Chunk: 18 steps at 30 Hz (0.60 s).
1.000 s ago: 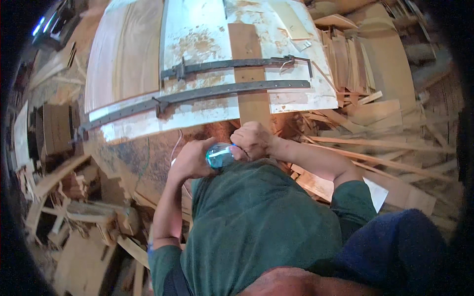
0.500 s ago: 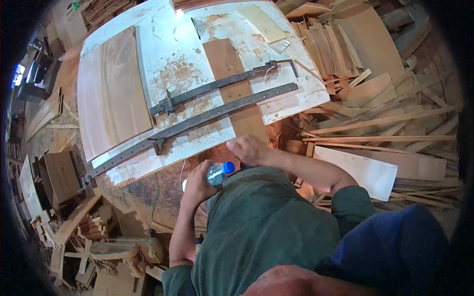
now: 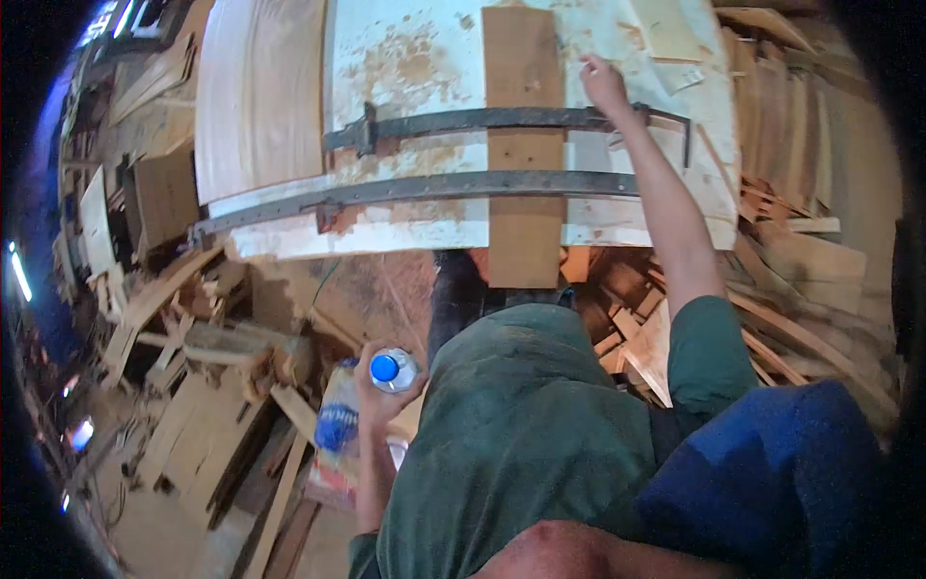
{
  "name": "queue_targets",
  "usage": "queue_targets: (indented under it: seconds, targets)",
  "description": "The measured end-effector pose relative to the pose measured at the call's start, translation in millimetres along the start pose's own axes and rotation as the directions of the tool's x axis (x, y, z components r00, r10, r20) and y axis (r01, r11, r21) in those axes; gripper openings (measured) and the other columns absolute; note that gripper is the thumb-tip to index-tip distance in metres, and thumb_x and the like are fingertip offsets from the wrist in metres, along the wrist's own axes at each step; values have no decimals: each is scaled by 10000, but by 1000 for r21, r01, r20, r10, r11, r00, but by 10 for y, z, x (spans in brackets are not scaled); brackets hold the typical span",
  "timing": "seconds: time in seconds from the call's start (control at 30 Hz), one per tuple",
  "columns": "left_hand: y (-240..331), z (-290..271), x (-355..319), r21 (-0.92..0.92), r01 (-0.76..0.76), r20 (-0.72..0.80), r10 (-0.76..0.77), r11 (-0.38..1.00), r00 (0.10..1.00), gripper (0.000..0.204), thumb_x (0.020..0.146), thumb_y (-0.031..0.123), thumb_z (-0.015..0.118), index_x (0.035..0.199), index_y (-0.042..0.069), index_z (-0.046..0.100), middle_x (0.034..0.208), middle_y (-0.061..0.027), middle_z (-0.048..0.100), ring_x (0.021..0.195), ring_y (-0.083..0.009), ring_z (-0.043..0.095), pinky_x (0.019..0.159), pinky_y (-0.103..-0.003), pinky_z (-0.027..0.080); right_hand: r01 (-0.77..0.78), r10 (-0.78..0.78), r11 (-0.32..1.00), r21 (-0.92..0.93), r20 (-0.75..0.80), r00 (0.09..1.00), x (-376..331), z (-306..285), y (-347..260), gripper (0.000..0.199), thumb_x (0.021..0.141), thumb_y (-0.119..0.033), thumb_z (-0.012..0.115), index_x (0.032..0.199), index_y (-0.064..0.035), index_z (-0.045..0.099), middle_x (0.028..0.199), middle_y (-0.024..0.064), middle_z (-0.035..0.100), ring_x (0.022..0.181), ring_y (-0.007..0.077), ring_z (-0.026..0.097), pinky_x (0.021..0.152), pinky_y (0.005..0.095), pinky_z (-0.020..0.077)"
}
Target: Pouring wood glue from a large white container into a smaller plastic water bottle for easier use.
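Note:
My left hand point(image 3: 374, 403) is closed around a clear plastic bottle point(image 3: 400, 372) with a blue cap, held upright at the left of my body. My right arm stretches over the white worktable point(image 3: 424, 227). My right hand point(image 3: 606, 87) is above the table's right part, fingers curled; whatever they hold, if anything, is hidden. Close to it lies a dark metal bar clamp point(image 3: 453, 122). A second bar clamp point(image 3: 424, 185) runs nearly parallel, nearer me. A brown board point(image 3: 526, 232) lies under both clamps and juts over the table's near edge.
A wide pale wooden panel point(image 3: 260, 96) covers the table's left side. Offcuts point(image 3: 193, 405) and strips pile up on the floor at left, and more boards point(image 3: 791, 135) stand at right. A blue-and-clear packaged item point(image 3: 338, 425) sits beside my left forearm.
My right hand has moved from beside my waist, forward and right over the table. The bottle in my left hand has come lower and nearer. The whole view has shifted and turned.

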<state>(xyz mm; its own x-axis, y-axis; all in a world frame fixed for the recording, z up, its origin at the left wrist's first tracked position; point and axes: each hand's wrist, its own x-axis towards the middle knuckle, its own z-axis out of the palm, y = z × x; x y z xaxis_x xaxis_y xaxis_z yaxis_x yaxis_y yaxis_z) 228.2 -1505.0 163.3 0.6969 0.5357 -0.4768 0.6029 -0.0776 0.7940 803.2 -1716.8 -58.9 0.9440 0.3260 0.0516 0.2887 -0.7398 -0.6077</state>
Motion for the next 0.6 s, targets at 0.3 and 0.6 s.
queue_targets:
  seconds: [0.3, 0.6]
  targets:
    - [523, 338, -593, 80, 11, -121, -1, 997, 993, 597, 669, 271, 921, 1103, 27, 590, 997, -101, 699, 934, -190, 677, 841, -327, 531, 219, -207, 964, -148, 92, 974, 500, 717, 336, 344, 971, -182, 511, 1277, -56, 609, 1297, 186, 593, 1165, 420, 575, 974, 489, 487]
    - [416, 250, -779, 184, 101, -282, -46, 978, 958, 588, 647, 303, 904, 1091, 35, 627, 959, -113, 673, 888, -214, 664, 806, -342, 529, 286, -235, 886, -364, 179, 955, 1157, 740, 1049, 353, 981, -380, 547, 1047, -52, 658, 1105, 220, 667, 1050, 429, 629, 889, 502, 498]
